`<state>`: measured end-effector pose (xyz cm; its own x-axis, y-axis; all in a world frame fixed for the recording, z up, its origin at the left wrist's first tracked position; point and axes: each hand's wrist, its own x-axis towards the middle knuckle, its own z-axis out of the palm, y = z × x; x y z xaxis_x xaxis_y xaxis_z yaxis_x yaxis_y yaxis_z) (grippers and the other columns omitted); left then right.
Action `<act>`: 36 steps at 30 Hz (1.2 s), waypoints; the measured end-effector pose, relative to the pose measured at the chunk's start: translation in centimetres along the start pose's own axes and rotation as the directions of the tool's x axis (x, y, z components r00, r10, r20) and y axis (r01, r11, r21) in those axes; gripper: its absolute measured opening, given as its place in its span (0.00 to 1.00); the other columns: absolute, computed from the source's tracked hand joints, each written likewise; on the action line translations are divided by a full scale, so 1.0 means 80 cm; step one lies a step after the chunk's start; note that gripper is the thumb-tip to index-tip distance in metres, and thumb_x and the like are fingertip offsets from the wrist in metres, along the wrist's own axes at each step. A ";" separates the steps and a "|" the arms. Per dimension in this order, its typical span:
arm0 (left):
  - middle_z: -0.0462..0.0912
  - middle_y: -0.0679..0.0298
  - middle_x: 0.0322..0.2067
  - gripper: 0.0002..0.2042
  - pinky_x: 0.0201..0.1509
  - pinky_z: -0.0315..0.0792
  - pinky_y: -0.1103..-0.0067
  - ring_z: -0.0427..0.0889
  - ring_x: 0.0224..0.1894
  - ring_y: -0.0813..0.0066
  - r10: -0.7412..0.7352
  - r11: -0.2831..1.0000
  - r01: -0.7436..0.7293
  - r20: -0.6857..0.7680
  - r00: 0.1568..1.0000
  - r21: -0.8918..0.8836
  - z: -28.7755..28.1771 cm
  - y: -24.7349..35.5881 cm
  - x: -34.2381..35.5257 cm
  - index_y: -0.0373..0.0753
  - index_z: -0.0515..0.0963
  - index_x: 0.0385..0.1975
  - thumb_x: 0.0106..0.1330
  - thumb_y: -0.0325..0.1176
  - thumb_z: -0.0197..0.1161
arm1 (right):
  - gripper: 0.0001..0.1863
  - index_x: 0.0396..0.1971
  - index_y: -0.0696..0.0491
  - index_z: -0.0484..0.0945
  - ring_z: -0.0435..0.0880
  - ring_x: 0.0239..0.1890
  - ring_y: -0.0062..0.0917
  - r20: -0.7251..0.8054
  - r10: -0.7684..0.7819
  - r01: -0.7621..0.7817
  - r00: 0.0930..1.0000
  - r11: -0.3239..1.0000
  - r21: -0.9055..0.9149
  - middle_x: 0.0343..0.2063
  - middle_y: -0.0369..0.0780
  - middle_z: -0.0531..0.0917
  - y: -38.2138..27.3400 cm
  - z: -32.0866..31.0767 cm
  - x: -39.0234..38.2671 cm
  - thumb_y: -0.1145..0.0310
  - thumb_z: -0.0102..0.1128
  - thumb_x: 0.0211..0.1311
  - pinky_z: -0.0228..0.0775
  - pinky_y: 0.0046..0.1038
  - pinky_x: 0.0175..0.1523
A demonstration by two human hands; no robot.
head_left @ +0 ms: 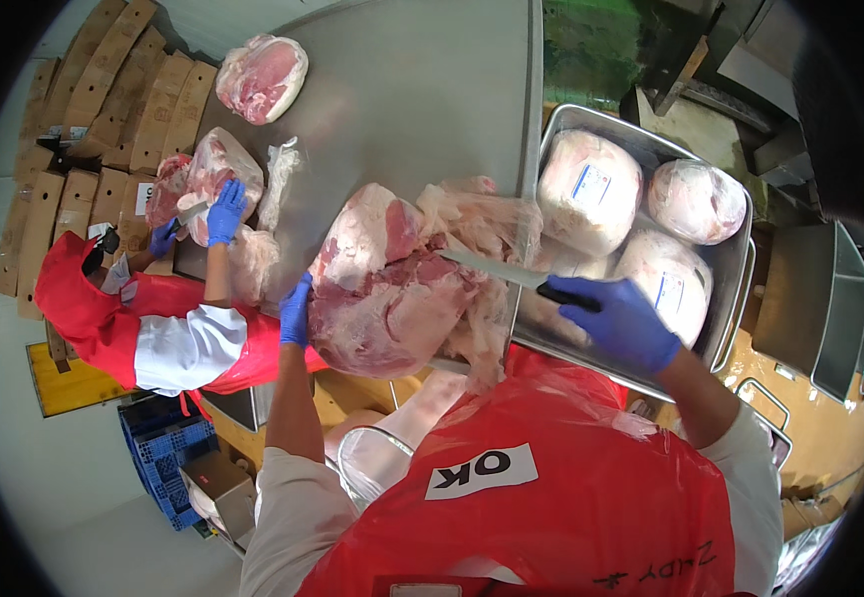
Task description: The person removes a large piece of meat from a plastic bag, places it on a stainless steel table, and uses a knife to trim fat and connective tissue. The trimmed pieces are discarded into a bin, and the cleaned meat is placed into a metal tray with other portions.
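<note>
A large raw leg of meat [392, 313], pink with white fat, lies at the near edge of the metal table. Loose pale skin and fat trimmings [482, 214] spread along its right side. My left hand [295, 314], in a blue glove, presses against the meat's left side with its fingers stretched out. My right hand [631, 323], also gloved in blue, is closed round the black handle of a knife [497, 268]. The blade points left, its tip at the top of the meat beside the trimmings.
Right of the table, a metal tub [738, 289] holds several wrapped meat pieces. On the left a co-worker [168, 338] in red cuts another piece [221, 169] with a knife. A further cut [263, 80] lies at the far end. Cardboard boxes [104, 90] are stacked beyond.
</note>
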<state>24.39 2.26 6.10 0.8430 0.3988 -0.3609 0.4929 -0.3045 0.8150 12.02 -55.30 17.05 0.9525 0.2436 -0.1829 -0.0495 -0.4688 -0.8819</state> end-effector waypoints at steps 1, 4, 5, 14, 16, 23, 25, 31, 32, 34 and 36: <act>0.79 0.70 0.30 0.21 0.41 0.70 0.80 0.73 0.34 0.80 -0.014 0.999 0.015 0.029 0.999 -0.032 0.002 0.000 0.000 0.36 0.84 0.32 0.65 0.52 0.70 | 0.19 0.56 0.47 0.83 0.90 0.35 0.33 -0.030 -0.012 0.012 0.999 1.000 0.008 0.39 0.46 0.89 0.006 -0.012 0.001 0.66 0.66 0.65 0.81 0.31 0.43; 0.76 0.72 0.28 0.19 0.39 0.71 0.79 0.71 0.31 0.80 -0.017 1.000 0.016 0.043 0.999 0.017 0.015 0.008 -0.006 0.42 0.80 0.28 0.65 0.54 0.70 | 0.18 0.55 0.47 0.83 0.89 0.36 0.39 -0.066 -0.062 0.060 0.996 0.998 -0.036 0.39 0.45 0.88 -0.001 -0.031 0.019 0.66 0.65 0.65 0.81 0.32 0.45; 0.76 0.72 0.28 0.19 0.39 0.71 0.79 0.71 0.31 0.80 -0.027 1.000 0.027 0.048 0.998 -0.005 0.015 0.006 -0.006 0.42 0.80 0.28 0.65 0.53 0.70 | 0.18 0.55 0.47 0.83 0.89 0.37 0.39 -0.040 -0.103 0.099 0.994 0.992 -0.081 0.39 0.45 0.88 -0.001 -0.034 0.032 0.66 0.65 0.65 0.81 0.32 0.46; 0.82 0.71 0.32 0.20 0.43 0.70 0.81 0.74 0.34 0.82 -0.048 0.998 0.051 0.099 0.994 -0.029 0.011 0.011 0.006 0.33 0.87 0.39 0.67 0.48 0.69 | 0.16 0.52 0.53 0.85 0.87 0.36 0.26 0.406 0.012 0.115 0.914 0.951 -0.288 0.40 0.44 0.90 -0.068 -0.094 0.146 0.71 0.66 0.65 0.78 0.28 0.49; 0.83 0.70 0.33 0.20 0.43 0.71 0.81 0.75 0.35 0.82 -0.050 0.999 0.051 0.110 0.993 0.001 0.013 0.019 0.008 0.32 0.86 0.41 0.68 0.47 0.68 | 0.16 0.51 0.56 0.85 0.85 0.39 0.22 0.478 0.108 0.024 0.872 0.965 -0.260 0.39 0.42 0.90 -0.085 -0.109 0.180 0.73 0.66 0.63 0.77 0.26 0.50; 0.86 0.67 0.40 0.20 0.49 0.72 0.81 0.79 0.41 0.80 0.029 1.000 -0.028 0.143 0.989 -0.007 0.026 0.030 0.016 0.29 0.84 0.49 0.69 0.43 0.66 | 0.17 0.50 0.49 0.87 0.86 0.41 0.30 0.601 0.081 0.191 0.795 0.907 -0.374 0.38 0.44 0.89 -0.097 -0.110 0.233 0.61 0.67 0.63 0.76 0.30 0.49; 0.86 0.66 0.42 0.21 0.50 0.73 0.81 0.80 0.42 0.80 -0.010 0.999 0.003 0.136 0.991 0.047 0.026 0.030 0.008 0.29 0.83 0.51 0.69 0.42 0.66 | 0.17 0.53 0.49 0.85 0.87 0.38 0.30 0.555 0.171 0.017 0.814 0.949 -0.316 0.40 0.45 0.89 -0.084 -0.097 0.205 0.64 0.65 0.65 0.77 0.31 0.48; 0.84 0.69 0.38 0.18 0.48 0.73 0.80 0.77 0.40 0.81 -0.096 0.990 0.105 0.092 0.991 -0.098 0.013 -0.016 0.005 0.32 0.85 0.47 0.70 0.42 0.66 | 0.22 0.61 0.51 0.79 0.86 0.43 0.21 0.245 0.056 -0.073 0.968 0.995 0.063 0.45 0.43 0.89 0.016 -0.023 0.104 0.70 0.63 0.67 0.77 0.27 0.52; 0.83 0.69 0.38 0.18 0.48 0.73 0.80 0.77 0.40 0.81 -0.098 0.987 0.104 0.059 0.993 -0.120 0.010 -0.020 -0.001 0.32 0.85 0.46 0.70 0.42 0.66 | 0.23 0.62 0.51 0.78 0.86 0.44 0.20 0.189 0.009 -0.019 0.982 0.999 0.051 0.45 0.43 0.89 0.020 -0.002 0.096 0.70 0.62 0.67 0.77 0.26 0.52; 0.82 0.69 0.37 0.17 0.47 0.72 0.80 0.76 0.39 0.80 -0.102 0.982 0.100 -0.005 0.995 -0.160 0.009 -0.029 -0.011 0.32 0.85 0.45 0.71 0.43 0.65 | 0.23 0.63 0.52 0.77 0.87 0.44 0.21 0.171 0.074 -0.093 0.983 0.990 0.110 0.45 0.44 0.89 0.030 0.018 0.096 0.70 0.61 0.68 0.77 0.26 0.52; 0.82 0.68 0.38 0.19 0.48 0.72 0.80 0.76 0.40 0.80 -0.147 0.974 0.143 -0.012 0.989 -0.176 0.002 -0.026 -0.012 0.32 0.85 0.46 0.71 0.44 0.65 | 0.23 0.63 0.52 0.77 0.88 0.45 0.22 0.190 0.098 -0.118 0.977 0.989 0.095 0.45 0.45 0.89 0.030 0.022 0.104 0.70 0.61 0.68 0.77 0.26 0.52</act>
<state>22.58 2.34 4.69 0.7586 0.4494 -0.4718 0.5629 -0.0873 0.8219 19.29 -52.93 12.64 0.8685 0.3534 -0.3477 -0.1895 -0.4114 -0.8915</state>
